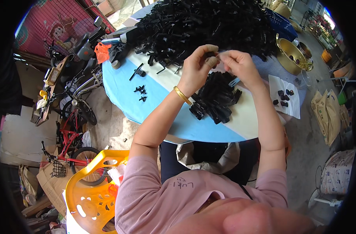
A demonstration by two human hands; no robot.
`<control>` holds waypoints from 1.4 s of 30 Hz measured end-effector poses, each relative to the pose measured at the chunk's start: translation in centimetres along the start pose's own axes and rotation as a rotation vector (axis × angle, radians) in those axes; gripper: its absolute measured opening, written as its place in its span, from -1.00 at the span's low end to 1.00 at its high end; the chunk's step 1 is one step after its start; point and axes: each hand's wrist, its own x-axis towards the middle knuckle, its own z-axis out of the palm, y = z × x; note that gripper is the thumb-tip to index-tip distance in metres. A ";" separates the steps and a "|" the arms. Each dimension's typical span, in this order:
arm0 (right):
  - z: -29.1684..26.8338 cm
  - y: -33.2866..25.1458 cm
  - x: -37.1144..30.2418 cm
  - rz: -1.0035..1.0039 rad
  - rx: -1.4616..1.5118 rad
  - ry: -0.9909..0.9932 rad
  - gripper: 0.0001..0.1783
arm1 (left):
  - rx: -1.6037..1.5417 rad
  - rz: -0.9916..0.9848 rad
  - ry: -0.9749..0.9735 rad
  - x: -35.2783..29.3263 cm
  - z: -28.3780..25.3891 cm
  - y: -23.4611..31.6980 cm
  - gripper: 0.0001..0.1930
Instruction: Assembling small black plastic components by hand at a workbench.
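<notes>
The left hand [196, 70] is pinching a small black plastic part [210, 54] between thumb and fingertips, holding it up above the round table with the blue-and-cream cover [119, 89]. The right hand [242, 66] is meeting it from the other side, its fingertips pressed together at the same small piece, though what the right fingers are gripping is too small to tell. A gold bangle [182, 95] is sitting on the left wrist.

Judging from the pose, the step in hand looks like fitting or separating a small piece held between both hands, well above the table. The next move would probably call for a firm pinch from both sides and fine alignment, since the part is tiny and easy to drop.

Just below the hands, on the table, a small heap of black plastic parts [217, 97] is lying. At the table's far side a far larger mound of tangled black plastic pieces [209, 23] is spreading across it. A few loose black pieces [140, 90] are lying toward the table's left edge. To the right of the table a white sheet with several dark bits [285, 97] is lying, and beyond it a brass-coloured metal bowl [293, 54]. Left of the table bicycles [74, 121] are standing, and nearer the person a yellow plastic chair [90, 191].
</notes>
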 end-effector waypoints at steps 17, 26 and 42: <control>1.0 4.0 5.2 -0.075 -0.686 0.177 -0.72 | 0.563 0.521 -0.246 -2.1 1.9 1.2 -0.73; 2.4 4.5 7.6 0.211 -1.084 -0.050 -0.53 | 0.531 0.569 -0.403 -1.8 0.6 2.0 -0.59; 0.5 0.1 1.1 -0.735 -0.744 0.099 -0.68 | -0.716 -0.514 -0.436 1.4 -4.0 -2.1 -0.56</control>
